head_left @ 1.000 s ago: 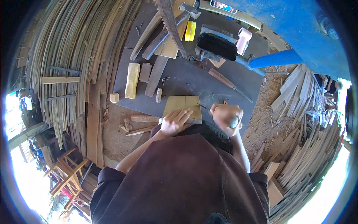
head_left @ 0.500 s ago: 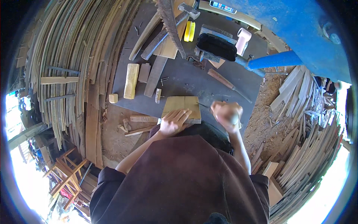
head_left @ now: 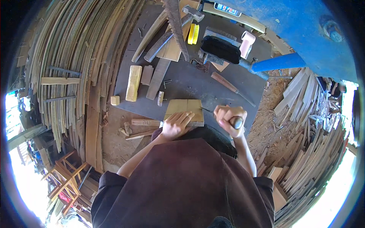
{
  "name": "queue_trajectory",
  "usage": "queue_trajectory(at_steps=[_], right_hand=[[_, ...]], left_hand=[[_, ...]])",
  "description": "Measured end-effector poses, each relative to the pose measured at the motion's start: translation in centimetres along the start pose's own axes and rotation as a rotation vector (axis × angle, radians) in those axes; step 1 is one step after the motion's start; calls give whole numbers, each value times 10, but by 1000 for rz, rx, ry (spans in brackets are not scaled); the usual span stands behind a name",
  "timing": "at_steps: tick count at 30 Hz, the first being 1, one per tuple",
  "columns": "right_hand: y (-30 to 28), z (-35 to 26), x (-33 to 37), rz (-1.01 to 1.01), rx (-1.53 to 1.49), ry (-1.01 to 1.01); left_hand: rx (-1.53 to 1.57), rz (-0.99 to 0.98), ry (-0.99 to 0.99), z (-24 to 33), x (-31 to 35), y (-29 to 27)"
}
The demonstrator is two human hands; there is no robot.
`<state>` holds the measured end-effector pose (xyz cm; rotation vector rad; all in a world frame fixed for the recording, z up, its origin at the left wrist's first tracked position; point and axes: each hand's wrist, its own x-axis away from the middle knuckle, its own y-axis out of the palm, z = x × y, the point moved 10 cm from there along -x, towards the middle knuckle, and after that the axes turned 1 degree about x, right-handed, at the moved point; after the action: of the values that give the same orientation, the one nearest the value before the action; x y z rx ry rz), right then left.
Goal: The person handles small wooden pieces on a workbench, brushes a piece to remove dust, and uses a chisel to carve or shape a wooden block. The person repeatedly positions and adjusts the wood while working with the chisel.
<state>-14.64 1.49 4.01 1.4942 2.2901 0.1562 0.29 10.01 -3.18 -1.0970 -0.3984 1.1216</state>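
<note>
A squared wooden block (head_left: 184, 106) lies close in front of me, with a thin line across its top face. My left hand (head_left: 176, 124) rests on the block's near left part, fingers stretched out flat. To the right of the block, my right hand (head_left: 230, 118) is closed round a wooden-handled tool. The rounded butt of the tool's handle (head_left: 237, 122) shows at the near side of the fist. Its thin dark shaft (head_left: 208, 110) points left, to the block's right edge; whether the tip touches the wood I cannot tell.
On the dark tabletop (head_left: 182, 81) lie a handsaw (head_left: 176, 28), a hammer (head_left: 193, 13), a yellow brush (head_left: 193, 34), a wooden-handled tool (head_left: 228, 86), several nails and wood pieces. A black tray (head_left: 220, 48) and blue machine (head_left: 304, 30) stand beyond. Stacked boards (head_left: 76, 60) flank the left.
My right hand, blurred before, now shows sharply and its handle butt sits slightly lower and more turned. My left hand stays on the block.
</note>
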Motion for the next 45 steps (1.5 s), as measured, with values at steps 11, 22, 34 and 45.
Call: queue_trajectory(at_steps=[11,22,34,45], right_hand=[[6,-4,18,-15,12,62],[-20,20,4,34,12,-13],[-16,28,-5,1,-8,6],[-17,29,-5,18,-31,-14]], left_hand=[[11,13,-72,-4,-4,-2],[-10,-5,-30,0,2,3],[1,-14,-46,-2,1,2],[-13,27,-48,1,-2,-5]])
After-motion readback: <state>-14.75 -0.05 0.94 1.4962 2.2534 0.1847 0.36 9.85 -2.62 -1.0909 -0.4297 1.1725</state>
